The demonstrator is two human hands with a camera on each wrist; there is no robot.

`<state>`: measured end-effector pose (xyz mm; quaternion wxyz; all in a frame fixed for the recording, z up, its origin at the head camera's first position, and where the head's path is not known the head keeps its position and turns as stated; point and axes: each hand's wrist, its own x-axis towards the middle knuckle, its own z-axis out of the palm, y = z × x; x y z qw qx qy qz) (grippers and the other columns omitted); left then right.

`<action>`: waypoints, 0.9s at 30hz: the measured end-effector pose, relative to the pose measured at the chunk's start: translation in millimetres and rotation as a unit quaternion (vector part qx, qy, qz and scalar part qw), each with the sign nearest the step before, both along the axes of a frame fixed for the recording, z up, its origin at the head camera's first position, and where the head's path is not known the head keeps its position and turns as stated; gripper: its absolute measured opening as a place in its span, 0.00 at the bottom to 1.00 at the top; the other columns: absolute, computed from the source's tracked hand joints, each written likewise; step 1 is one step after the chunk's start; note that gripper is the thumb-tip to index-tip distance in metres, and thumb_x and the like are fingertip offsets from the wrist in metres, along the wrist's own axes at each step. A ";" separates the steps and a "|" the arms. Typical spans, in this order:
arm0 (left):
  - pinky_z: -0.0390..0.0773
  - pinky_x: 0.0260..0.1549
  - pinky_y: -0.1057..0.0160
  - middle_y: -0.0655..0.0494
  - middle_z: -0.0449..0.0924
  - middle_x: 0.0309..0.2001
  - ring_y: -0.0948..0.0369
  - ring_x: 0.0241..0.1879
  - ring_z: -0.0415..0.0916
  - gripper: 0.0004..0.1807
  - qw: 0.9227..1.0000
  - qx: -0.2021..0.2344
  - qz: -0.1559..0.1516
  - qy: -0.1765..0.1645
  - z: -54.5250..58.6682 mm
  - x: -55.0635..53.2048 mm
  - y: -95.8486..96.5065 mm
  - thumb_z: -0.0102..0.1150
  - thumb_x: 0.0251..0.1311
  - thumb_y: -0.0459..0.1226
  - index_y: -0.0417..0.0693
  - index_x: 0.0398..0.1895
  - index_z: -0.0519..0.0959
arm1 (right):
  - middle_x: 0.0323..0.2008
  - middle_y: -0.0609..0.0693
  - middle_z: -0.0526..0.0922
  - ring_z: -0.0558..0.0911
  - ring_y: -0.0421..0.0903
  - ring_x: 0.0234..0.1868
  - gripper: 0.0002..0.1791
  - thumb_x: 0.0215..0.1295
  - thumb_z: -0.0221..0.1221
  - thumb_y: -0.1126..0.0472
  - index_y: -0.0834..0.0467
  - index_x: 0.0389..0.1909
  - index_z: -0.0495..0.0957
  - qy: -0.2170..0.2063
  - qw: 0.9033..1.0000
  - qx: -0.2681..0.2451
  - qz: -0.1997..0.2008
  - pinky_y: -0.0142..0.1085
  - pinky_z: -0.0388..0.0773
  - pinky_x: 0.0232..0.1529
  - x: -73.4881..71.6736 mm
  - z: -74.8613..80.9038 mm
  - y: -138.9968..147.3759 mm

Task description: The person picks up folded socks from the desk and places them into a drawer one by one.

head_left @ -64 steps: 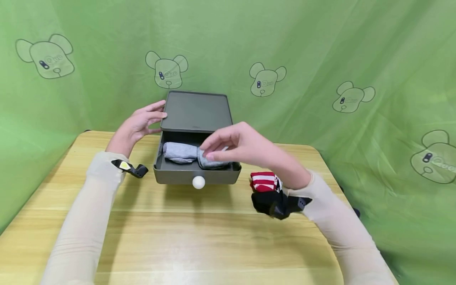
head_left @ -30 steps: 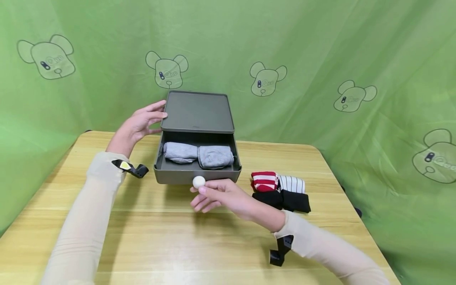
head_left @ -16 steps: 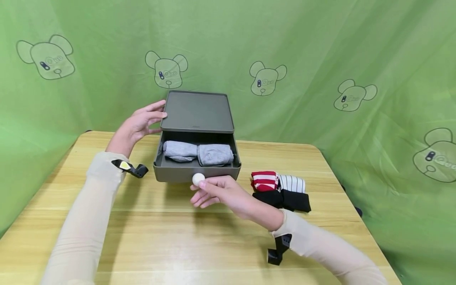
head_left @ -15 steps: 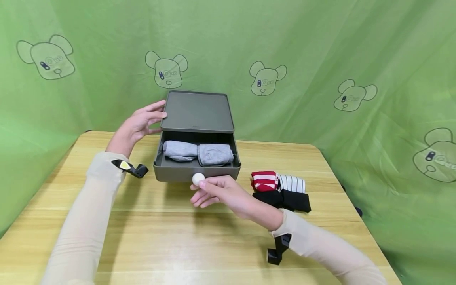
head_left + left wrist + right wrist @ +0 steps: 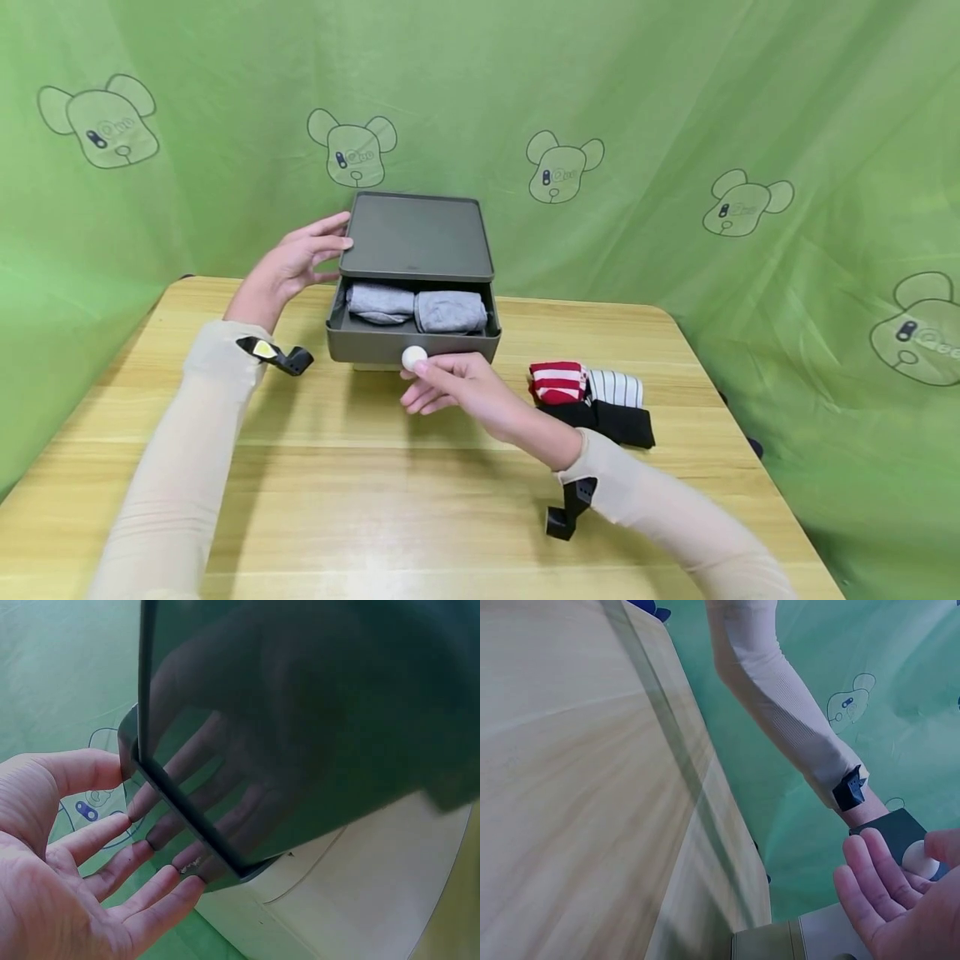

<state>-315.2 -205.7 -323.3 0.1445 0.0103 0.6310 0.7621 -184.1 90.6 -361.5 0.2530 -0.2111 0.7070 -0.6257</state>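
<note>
A dark grey drawer box (image 5: 416, 237) stands at the back of the table, its drawer (image 5: 375, 347) partly pulled out. Two folded grey socks, a left one (image 5: 380, 303) and a right one (image 5: 450, 312), lie side by side in it. My right hand (image 5: 476, 392) pinches the round white knob (image 5: 414, 358) between thumb and index finger, other fingers loosely bent below. In the right wrist view the knob (image 5: 920, 859) shows by the thumb. With fingers spread, my left hand (image 5: 296, 262) rests against the box's left side; its fingertips (image 5: 187, 889) touch the dark wall.
Right of the box lie a red-and-white striped sock (image 5: 557, 382), a white sock with dark stripes (image 5: 617, 387) and folded black socks (image 5: 624, 423). A pale base (image 5: 352, 881) shows under the box. A green curtain (image 5: 465, 75) hangs behind the wooden table (image 5: 337, 517).
My right hand left the grey socks, took the knob and pushed the drawer inward, so the socks sit farther under the top. My left hand stays put.
</note>
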 end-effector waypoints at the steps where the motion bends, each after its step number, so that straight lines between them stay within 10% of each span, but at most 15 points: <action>1: 0.46 0.80 0.38 0.60 0.46 0.83 0.53 0.80 0.50 0.39 1.000 0.001 -0.001 0.000 0.1 0.1 0.3 0.55 0.72 0.32 0.61 0.81 0.53 | 0.39 0.58 0.90 0.89 0.44 0.37 0.20 0.78 0.54 0.55 0.68 0.55 0.81 0.002 1.000 0.001 -0.004 0.46 0.88 0.51 -0.8 0.4 -0.6; 27: 0.45 0.80 0.39 0.60 0.46 0.83 0.54 0.82 0.46 0.39 1.000 0.006 -0.001 -0.005 1.1 1.2 0.8 0.56 0.72 0.32 0.61 0.81 0.53 | 0.31 0.50 0.90 0.88 0.41 0.32 0.21 0.78 0.53 0.57 0.72 0.54 0.80 0.009 0.996 -0.002 -0.088 0.41 0.89 0.44 -36.3 0.4 -11.5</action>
